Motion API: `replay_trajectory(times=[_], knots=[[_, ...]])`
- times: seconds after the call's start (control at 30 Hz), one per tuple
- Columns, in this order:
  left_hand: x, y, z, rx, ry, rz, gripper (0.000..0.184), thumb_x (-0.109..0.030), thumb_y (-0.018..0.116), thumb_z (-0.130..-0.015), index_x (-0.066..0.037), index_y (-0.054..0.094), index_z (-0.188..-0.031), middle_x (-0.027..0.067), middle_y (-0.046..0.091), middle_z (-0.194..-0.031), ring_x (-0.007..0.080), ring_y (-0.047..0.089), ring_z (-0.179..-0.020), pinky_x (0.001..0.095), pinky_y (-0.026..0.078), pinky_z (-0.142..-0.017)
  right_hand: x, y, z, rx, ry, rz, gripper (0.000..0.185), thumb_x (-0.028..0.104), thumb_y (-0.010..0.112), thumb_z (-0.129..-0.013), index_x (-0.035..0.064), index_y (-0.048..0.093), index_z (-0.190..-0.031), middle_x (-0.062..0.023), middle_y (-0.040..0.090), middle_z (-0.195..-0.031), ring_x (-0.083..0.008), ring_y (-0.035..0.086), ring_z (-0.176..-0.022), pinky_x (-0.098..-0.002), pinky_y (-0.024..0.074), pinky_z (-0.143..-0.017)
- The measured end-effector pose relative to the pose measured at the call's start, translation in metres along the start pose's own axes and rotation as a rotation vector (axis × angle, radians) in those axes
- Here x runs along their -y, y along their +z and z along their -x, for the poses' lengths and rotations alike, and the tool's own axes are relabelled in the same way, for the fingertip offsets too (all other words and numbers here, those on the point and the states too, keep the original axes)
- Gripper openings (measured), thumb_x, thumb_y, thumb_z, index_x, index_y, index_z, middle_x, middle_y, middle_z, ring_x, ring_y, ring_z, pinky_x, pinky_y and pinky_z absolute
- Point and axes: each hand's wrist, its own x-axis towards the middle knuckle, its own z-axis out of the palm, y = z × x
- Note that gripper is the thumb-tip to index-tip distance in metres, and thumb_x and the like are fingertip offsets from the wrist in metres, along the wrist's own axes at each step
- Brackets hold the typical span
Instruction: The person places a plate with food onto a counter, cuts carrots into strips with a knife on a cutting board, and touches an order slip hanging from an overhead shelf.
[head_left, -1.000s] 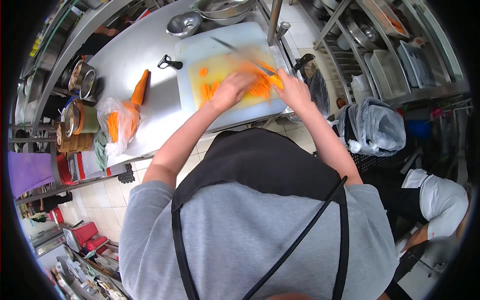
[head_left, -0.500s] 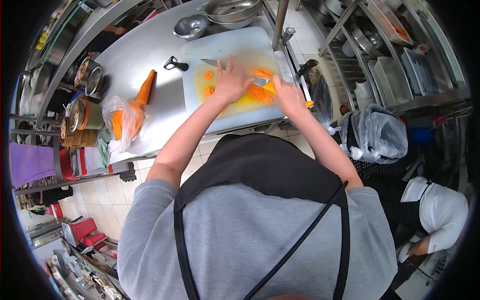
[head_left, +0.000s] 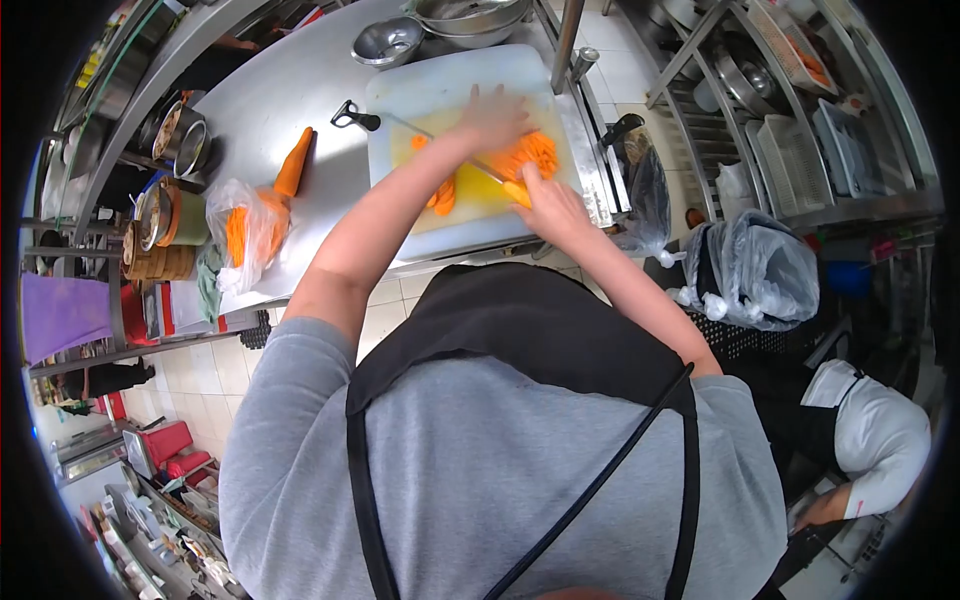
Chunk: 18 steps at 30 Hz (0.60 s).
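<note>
My right hand (head_left: 552, 205) is closed round the yellow handle of a knife (head_left: 470, 155), whose blade points up and left across the cutting board (head_left: 395, 95). Beyond the blade, my left hand (head_left: 493, 118) is spread and blurred, at the upper edge of a pile of shredded carrot (head_left: 532, 155). Carrot slices (head_left: 443, 197) lie on the board's left part, partly under my left forearm. A black peeler (head_left: 356, 117) rests just left of the board. Farther left, a whole carrot (head_left: 294, 163) touches a plastic bag (head_left: 243, 228) with orange pieces in it.
Metal bowls (head_left: 388, 41) stand behind the board on the steel table (head_left: 250, 90). A rack (head_left: 850, 205) with trays is at the right, above a bin lined with a clear bag (head_left: 780, 270). A co-worker in white (head_left: 880, 430) bends at the lower right.
My left hand has moved up and right to the far side of the shreds. My right hand has drawn the knife down and left, and the shreds now lie beyond the blade.
</note>
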Motion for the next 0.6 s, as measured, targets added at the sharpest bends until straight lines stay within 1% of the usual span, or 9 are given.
replay_trajectory(times=[0.07,0.1,0.17,0.23,0.27,0.3,0.43,0.57,0.6], knots=[[0.015,-0.005,-0.006,-0.211,-0.066,0.307,0.041,-0.037,0.052,-0.080,-0.011,0.058,-0.110,0.0120,0.056,-0.113,0.0266,0.049,-0.111,0.0520,0.028,-0.097,0.007,-0.001,0.008,0.007,0.014,-0.128,0.035,0.024,0.059,-0.080,0.0046,0.038,-0.100,-0.0226,0.059,-0.077,-0.0394,0.058,-0.069,-0.0463,0.0438,-0.059],[0.028,-0.005,-0.009,-0.206,-0.082,0.313,0.041,-0.037,0.052,-0.080,-0.011,0.058,-0.110,0.0120,0.056,-0.113,0.0266,0.049,-0.111,0.0520,0.028,-0.097,0.009,-0.001,0.012,0.008,0.033,-0.252,0.034,0.025,0.058,-0.081,0.0043,0.039,-0.099,-0.0232,0.059,-0.076,-0.0403,0.058,-0.069,-0.0469,0.0430,-0.059],[0.057,-0.005,-0.005,-0.447,0.141,0.649,0.035,-0.022,0.063,-0.074,-0.009,0.061,-0.107,0.0116,0.057,-0.113,0.0241,0.052,-0.108,0.0372,0.041,-0.091,0.008,0.000,0.018,0.071,0.094,-0.314,0.033,0.026,0.057,-0.082,0.0041,0.040,-0.100,-0.0235,0.058,-0.075,-0.0402,0.058,-0.068,-0.0463,0.0429,-0.059],[0.074,-0.012,0.013,-0.505,0.053,0.707,0.033,-0.019,0.065,-0.072,-0.008,0.063,-0.103,0.0115,0.060,-0.108,0.0224,0.057,-0.099,0.0323,0.045,-0.084,0.005,0.002,0.023,0.128,0.159,-0.370,0.032,0.027,0.056,-0.083,0.0039,0.040,-0.101,-0.0239,0.058,-0.075,-0.0400,0.058,-0.066,-0.0457,0.0428,-0.059],[0.081,-0.015,0.023,-0.561,-0.020,0.759,0.032,-0.017,0.068,-0.069,-0.008,0.065,-0.099,0.0114,0.062,-0.103,0.0206,0.061,-0.091,0.0275,0.048,-0.077,0.003,0.005,0.025,0.150,0.163,-0.321,0.033,0.028,0.053,-0.084,0.0027,0.040,-0.101,-0.0252,0.058,-0.080,-0.0411,0.056,-0.075,-0.0464,0.0426,-0.065],[0.091,-0.010,0.033,-0.564,-0.028,0.759,0.032,-0.017,0.068,-0.069,-0.008,0.065,-0.099,0.0114,0.062,-0.103,0.0206,0.061,-0.091,0.0275,0.048,-0.077,0.002,0.007,0.027,0.170,0.167,-0.272,0.033,0.029,0.049,-0.085,0.0015,0.040,-0.102,-0.0266,0.058,-0.086,-0.0423,0.055,-0.083,-0.0471,0.0425,-0.071],[0.129,0.039,0.061,-0.341,-0.462,0.686,0.028,-0.019,0.068,-0.067,-0.006,0.067,-0.093,0.0104,0.066,-0.085,0.0207,0.064,-0.079,0.0290,0.049,-0.072,-0.004,0.007,0.024,0.262,0.286,-0.326,0.034,0.028,0.050,-0.085,0.0015,0.039,-0.103,-0.0277,0.058,-0.086,-0.0433,0.055,-0.083,-0.0478,0.0420,-0.071],[0.128,0.098,0.058,-0.342,-0.540,0.610,0.028,-0.019,0.069,-0.067,-0.006,0.067,-0.091,0.0113,0.066,-0.085,0.0221,0.063,-0.079,0.0298,0.049,-0.071,-0.009,0.010,0.022,0.244,0.305,-0.355,0.034,0.028,0.051,-0.085,0.0011,0.039,-0.104,-0.0290,0.057,-0.085,-0.0442,0.055,-0.083,-0.0481,0.0420,-0.071],[0.123,0.108,0.055,-0.429,-0.531,0.592,0.028,-0.019,0.069,-0.066,-0.006,0.067,-0.090,0.0116,0.065,-0.085,0.0229,0.063,-0.079,0.0306,0.049,-0.071,-0.009,0.011,0.021,0.235,0.301,-0.357,0.035,0.027,0.051,-0.085,0.0009,0.039,-0.105,-0.0293,0.057,-0.085,-0.0444,0.055,-0.083,-0.0481,0.0420,-0.071]])
